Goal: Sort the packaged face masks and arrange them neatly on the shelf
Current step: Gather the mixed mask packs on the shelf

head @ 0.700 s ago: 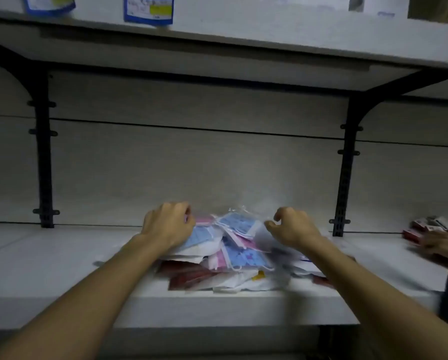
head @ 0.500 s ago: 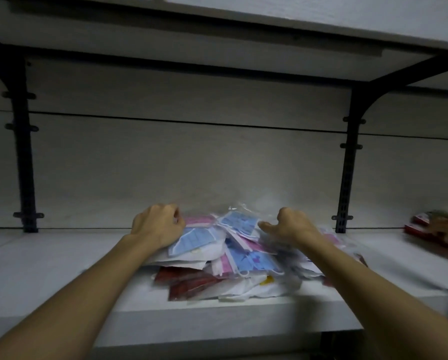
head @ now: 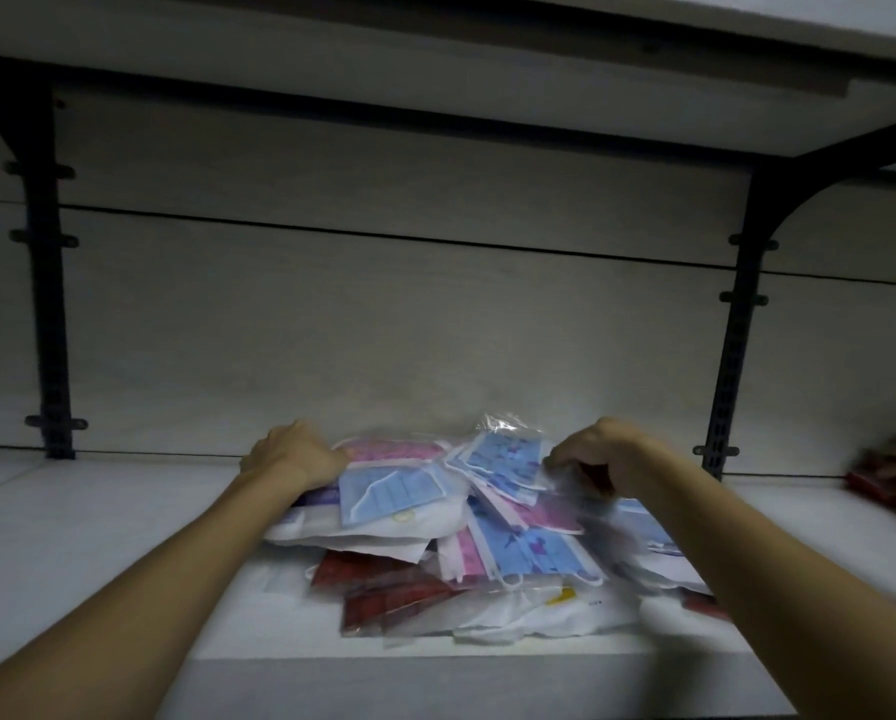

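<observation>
A loose pile of packaged face masks (head: 487, 532) lies on the white shelf (head: 97, 553), with blue, pink, white and dark red packs in clear plastic. My left hand (head: 295, 457) sits at the pile's back left, fingers curled down over the top packs. My right hand (head: 599, 454) is at the back right, its fingers curled and pinching the clear wrapper of a blue patterned pack (head: 508, 462), which is tilted up. A blue mask pack (head: 388, 491) lies on top beside my left hand. Dark red packs (head: 383, 589) lie at the front.
Black shelf brackets stand at the left (head: 50, 304) and the right (head: 737, 330), and another shelf board (head: 435, 59) hangs overhead. At the far right edge a blurred red item (head: 892, 475) lies on the shelf with another person's hand on it.
The view has moved closer and tilted down. My right hand has closed on the blue patterned pack's wrapper and raised it slightly; my left hand stays on the pile's left side.
</observation>
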`<control>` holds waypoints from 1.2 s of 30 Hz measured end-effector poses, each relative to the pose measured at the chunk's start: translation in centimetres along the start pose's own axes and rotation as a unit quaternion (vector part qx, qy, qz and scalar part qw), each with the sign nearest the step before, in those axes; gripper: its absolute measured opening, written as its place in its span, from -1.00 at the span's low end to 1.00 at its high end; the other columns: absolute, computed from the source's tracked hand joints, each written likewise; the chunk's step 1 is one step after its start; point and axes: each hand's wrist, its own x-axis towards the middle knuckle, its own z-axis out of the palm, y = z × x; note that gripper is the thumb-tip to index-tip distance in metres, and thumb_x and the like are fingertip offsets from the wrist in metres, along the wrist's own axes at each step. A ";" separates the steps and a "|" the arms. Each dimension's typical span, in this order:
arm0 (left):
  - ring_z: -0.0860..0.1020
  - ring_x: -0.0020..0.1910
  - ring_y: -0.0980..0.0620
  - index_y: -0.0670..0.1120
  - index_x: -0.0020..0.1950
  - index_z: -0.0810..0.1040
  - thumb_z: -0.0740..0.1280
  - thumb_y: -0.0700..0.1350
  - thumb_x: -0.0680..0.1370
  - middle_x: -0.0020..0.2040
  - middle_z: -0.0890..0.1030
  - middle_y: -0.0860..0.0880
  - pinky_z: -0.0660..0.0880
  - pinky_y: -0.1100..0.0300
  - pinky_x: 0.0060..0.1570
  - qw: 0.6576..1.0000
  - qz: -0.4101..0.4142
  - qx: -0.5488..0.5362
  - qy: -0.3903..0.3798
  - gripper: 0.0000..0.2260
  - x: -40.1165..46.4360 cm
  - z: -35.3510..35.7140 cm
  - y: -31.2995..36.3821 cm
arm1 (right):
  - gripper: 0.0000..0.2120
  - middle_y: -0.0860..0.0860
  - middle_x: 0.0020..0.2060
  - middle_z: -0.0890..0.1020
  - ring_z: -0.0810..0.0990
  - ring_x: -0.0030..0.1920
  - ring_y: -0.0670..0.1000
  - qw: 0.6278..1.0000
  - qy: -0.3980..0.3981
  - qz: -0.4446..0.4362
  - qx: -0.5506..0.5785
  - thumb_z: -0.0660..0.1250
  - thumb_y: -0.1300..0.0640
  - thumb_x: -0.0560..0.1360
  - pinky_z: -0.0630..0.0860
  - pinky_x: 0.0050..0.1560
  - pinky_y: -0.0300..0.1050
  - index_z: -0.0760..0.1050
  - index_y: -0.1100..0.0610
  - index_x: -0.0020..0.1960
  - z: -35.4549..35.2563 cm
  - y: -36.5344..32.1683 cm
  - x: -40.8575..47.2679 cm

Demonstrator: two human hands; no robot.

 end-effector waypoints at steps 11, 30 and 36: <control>0.49 0.20 -0.18 -0.14 0.28 0.47 0.41 -0.31 0.41 0.23 0.53 -0.18 0.40 0.15 0.10 0.961 0.041 -0.237 0.137 -0.56 0.9 -0.4 0.3 | -0.64 0.08 -0.15 0.52 0.48 -0.24 0.01 0.982 0.119 -0.147 0.011 0.43 0.35 0.41 0.36 -0.37 -0.18 0.49 0.12 0.16 -0.4 1.6 0.7; 0.57 -0.29 -0.02 -0.14 0.06 0.52 0.40 -0.25 0.50 -0.13 0.62 -0.15 0.59 0.18 -0.37 0.800 -0.052 -0.594 -0.067 -0.83 -2.0 -1.2 0.2 | -0.64 0.14 -0.28 0.51 0.46 -0.32 0.04 0.957 0.097 -0.173 0.209 0.36 0.37 0.49 0.51 -0.27 -0.04 0.39 0.19 0.25 0.5 1.8 -2.9; 0.62 -0.42 0.00 -0.04 0.29 0.43 0.28 -0.42 0.50 -0.11 0.64 -0.16 0.61 0.12 -0.38 0.816 0.016 -0.574 -0.068 -0.57 -3.4 -2.2 0.5 | -0.71 0.09 -0.13 0.58 0.54 -0.20 -0.01 0.957 0.076 -0.179 0.214 0.36 0.35 0.50 0.55 -0.10 -0.13 0.51 0.24 0.21 -0.2 1.2 -4.8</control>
